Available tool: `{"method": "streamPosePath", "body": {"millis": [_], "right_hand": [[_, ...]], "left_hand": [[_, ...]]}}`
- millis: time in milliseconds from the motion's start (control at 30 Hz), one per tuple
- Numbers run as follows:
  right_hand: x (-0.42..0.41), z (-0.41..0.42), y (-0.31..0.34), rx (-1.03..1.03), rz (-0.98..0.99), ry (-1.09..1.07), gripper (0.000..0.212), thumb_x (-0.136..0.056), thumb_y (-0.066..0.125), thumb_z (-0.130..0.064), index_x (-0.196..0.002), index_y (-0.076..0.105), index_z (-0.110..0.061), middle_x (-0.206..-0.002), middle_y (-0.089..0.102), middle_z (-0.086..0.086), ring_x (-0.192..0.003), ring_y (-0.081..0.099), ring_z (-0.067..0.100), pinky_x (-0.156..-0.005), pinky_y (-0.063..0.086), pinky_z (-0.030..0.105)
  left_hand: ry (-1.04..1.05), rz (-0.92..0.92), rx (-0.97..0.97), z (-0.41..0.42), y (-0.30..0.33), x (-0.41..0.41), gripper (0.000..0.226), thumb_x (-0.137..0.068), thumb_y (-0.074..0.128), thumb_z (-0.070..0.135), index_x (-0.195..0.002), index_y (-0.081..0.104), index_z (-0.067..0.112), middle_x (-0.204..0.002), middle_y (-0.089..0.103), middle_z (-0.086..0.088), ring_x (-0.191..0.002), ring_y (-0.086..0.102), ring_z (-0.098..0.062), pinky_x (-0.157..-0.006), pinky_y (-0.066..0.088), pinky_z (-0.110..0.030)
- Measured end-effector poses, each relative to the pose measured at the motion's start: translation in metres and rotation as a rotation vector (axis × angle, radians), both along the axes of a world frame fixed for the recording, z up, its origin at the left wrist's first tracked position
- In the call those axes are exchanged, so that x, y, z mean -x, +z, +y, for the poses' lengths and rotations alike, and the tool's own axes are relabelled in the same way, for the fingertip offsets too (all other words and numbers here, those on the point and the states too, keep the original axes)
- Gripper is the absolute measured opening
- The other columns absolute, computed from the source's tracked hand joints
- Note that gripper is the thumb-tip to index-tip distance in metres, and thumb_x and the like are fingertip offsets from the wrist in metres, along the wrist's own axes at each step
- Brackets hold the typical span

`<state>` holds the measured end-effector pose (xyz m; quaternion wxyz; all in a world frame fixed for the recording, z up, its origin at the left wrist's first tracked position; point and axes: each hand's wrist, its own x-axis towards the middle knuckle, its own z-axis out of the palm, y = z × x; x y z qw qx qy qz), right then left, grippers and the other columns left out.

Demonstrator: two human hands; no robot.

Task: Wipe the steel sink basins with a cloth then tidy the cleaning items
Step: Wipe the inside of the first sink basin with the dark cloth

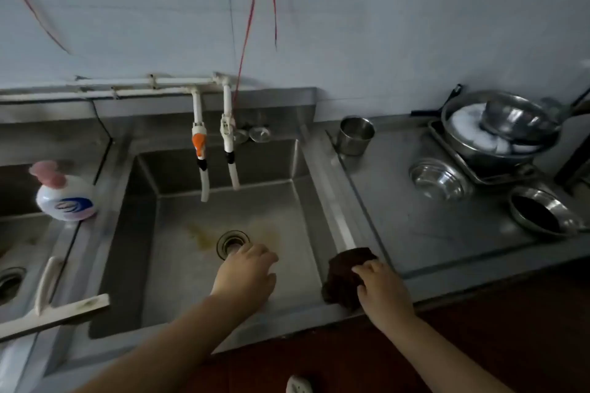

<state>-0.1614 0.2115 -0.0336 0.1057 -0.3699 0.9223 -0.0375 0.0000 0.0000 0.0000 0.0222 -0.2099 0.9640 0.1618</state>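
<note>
Right hand (pixel 381 292) grips crumpled dark cloth (pixel 346 276) on steel sink (pixel 332 169) rim; left hand (pixel 245 274) hangs loosely curled over drain (pixel 232 242).

Dim, bluish light over a steel sink

Soft glare streaks the sink rim (pixel 335 201); its basin walls lie in shadow. Wide-angle bending curves the edges, and the frame is slightly blurred throughout.

Just one view here, a wide-angle cam worn on the head, and it looked forward and down from right over the front edge of the steel sink (pixel 332 188). It sat close, so both forearms reached in from the bottom edge. The wall (pixel 383 25) filled the top half, and the counter (pixel 431 233) ran off right.
</note>
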Motion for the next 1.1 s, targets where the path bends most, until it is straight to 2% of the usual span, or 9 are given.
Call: {"method": "streamPosePath", "body": {"millis": [167, 333, 467, 567, 733, 833, 900, 1033, 1100], "right_hand": [[0.041, 0.001, -0.036, 0.033, -0.118, -0.069, 0.057, -0.097, 0.046, -0.034, -0.149, 0.022, -0.025, -0.153, 0.024, 0.001, -0.138, 0.027, 0.017, -0.112, 0.029, 0.029], [0.070, 0.003, -0.060, 0.103, -0.163, -0.115, 0.059, -0.094, 0.051, -0.040, -0.145, 0.031, -0.019, -0.142, 0.039, 0.000, -0.132, 0.035, 0.017, -0.107, 0.033, 0.028], [0.081, 0.005, -0.062, 0.232, -0.204, -0.086, 0.029, -0.083, 0.069, -0.029, -0.108, 0.061, -0.016, -0.102, 0.057, -0.002, -0.097, 0.055, 0.014, -0.079, 0.045, 0.023], [0.089, 0.009, -0.059, 0.280, -0.177, -0.067, 0.012, -0.079, 0.074, -0.021, -0.078, 0.063, -0.016, -0.078, 0.057, -0.004, -0.071, 0.055, 0.012, -0.060, 0.042, 0.022], [0.100, 0.014, -0.050, 0.408, -0.169, 0.087, 0.016, -0.076, 0.075, -0.018, -0.069, 0.061, -0.017, -0.073, 0.056, -0.007, -0.072, 0.049, 0.007, -0.068, 0.037, 0.017], [0.100, 0.018, -0.050, 0.332, -0.224, 0.210, 0.017, -0.075, 0.070, -0.026, -0.064, 0.060, -0.018, -0.068, 0.055, -0.010, -0.069, 0.044, 0.000, -0.065, 0.034, 0.015], [0.104, 0.018, -0.050, 0.315, -0.202, 0.218, 0.021, -0.075, 0.070, -0.026, -0.059, 0.060, -0.015, -0.064, 0.055, -0.007, -0.065, 0.046, 0.004, -0.061, 0.036, 0.021], [0.118, 0.003, -0.054, 0.327, -0.148, 0.109, 0.015, -0.079, 0.071, -0.027, -0.087, 0.066, -0.015, -0.089, 0.060, -0.003, -0.085, 0.055, 0.014, -0.077, 0.046, 0.028], [0.118, -0.004, -0.060, 0.177, -0.191, 0.099, 0.037, -0.082, 0.066, -0.038, -0.113, 0.060, -0.020, -0.106, 0.059, -0.005, -0.101, 0.052, 0.015, -0.089, 0.040, 0.031]], "left_hand": [[-0.037, -0.099, -0.103, 0.024, -0.046, 0.069, 0.045, -0.089, 0.045, 0.029, -0.134, 0.046, 0.028, -0.135, 0.049, 0.005, -0.124, 0.041, -0.016, -0.104, 0.031, -0.029], [-0.062, -0.157, -0.189, 0.049, -0.087, 0.116, 0.045, -0.089, 0.045, 0.028, -0.134, 0.046, 0.026, -0.132, 0.051, 0.002, -0.122, 0.043, -0.019, -0.101, 0.033, -0.030], [-0.054, -0.169, -0.263, 0.062, -0.103, 0.142, 0.043, -0.086, 0.052, 0.030, -0.129, 0.049, 0.023, -0.122, 0.054, -0.001, -0.116, 0.046, -0.021, -0.093, 0.037, -0.031], [-0.050, -0.160, -0.281, 0.065, -0.111, 0.151, 0.043, -0.082, 0.061, 0.030, -0.122, 0.051, 0.023, -0.117, 0.053, 0.000, -0.114, 0.044, -0.021, -0.089, 0.040, -0.031], [-0.020, -0.055, -0.275, 0.063, -0.117, 0.157, 0.027, -0.083, 0.059, 0.023, -0.109, 0.058, 0.022, -0.109, 0.054, 0.002, -0.107, 0.047, -0.020, -0.078, 0.039, -0.026], [0.062, 0.035, -0.300, 0.062, -0.118, 0.159, 0.033, -0.083, 0.052, 0.008, -0.113, 0.059, 0.019, -0.115, 0.057, 0.000, -0.111, 0.047, -0.021, -0.086, 0.040, -0.029], [0.107, -0.026, -0.330, 0.059, -0.120, 0.161, 0.041, -0.086, 0.049, 0.009, -0.125, 0.052, 0.021, -0.127, 0.054, 0.001, -0.121, 0.043, -0.021, -0.097, 0.036, -0.031], [0.157, -0.242, -0.483, 0.055, -0.126, 0.166, 0.056, -0.089, 0.052, 0.025, -0.141, 0.032, 0.028, -0.128, 0.052, -0.008, -0.121, 0.044, -0.031, -0.100, 0.037, -0.039], [0.200, -0.243, -0.523, 0.055, -0.128, 0.167, 0.049, -0.086, 0.056, 0.028, -0.134, 0.044, 0.026, -0.116, 0.055, -0.009, -0.111, 0.051, -0.031, -0.094, 0.045, -0.038]]}}
